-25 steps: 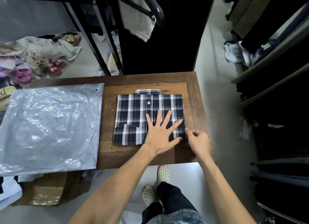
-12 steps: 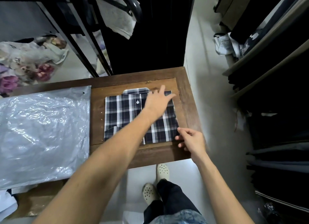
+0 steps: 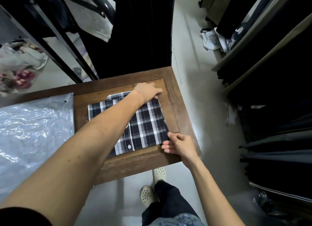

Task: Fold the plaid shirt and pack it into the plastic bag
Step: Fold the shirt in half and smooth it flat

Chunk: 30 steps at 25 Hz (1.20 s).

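I am seeing the folded plaid shirt (image 3: pixel 148 122) lying on the wooden table (image 3: pixel 179 104) right of the plastic bag (image 3: pixel 33 129), my left hand (image 3: pixel 148 91) curling over its far right corner and my right hand (image 3: pixel 180 144) pinching its near right corner.

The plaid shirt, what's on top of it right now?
The left hand grips its far right corner, forearm across it; the right hand pinches the near right corner. The chest pocket is covered.
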Each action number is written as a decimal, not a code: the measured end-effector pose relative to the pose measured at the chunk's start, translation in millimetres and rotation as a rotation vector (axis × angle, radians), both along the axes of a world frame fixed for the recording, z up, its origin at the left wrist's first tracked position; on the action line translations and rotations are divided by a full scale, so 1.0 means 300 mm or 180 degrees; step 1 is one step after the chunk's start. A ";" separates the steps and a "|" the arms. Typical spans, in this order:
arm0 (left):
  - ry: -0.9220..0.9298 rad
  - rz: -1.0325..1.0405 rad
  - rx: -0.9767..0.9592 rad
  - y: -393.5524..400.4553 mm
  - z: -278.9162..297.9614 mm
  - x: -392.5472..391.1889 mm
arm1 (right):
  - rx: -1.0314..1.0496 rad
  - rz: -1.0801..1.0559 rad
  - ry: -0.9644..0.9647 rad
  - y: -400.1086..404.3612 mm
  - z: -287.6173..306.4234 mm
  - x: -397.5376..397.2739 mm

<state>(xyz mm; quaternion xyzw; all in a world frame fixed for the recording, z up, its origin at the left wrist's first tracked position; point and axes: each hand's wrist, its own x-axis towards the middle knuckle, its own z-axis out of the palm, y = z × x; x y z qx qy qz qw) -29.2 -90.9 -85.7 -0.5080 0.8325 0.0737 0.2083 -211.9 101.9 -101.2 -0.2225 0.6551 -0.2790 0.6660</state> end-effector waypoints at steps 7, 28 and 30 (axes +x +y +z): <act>-0.0207 -0.0063 0.0007 0.013 0.028 -0.031 | 0.0060 0.0067 0.0095 -0.002 -0.010 0.005; -0.1462 -0.1724 0.0869 -0.051 0.133 -0.110 | -0.0640 0.1575 0.1478 -0.196 -0.011 0.107; -0.1446 -0.1536 0.1172 -0.058 0.147 -0.099 | -0.0540 0.1808 0.1357 -0.203 -0.008 0.104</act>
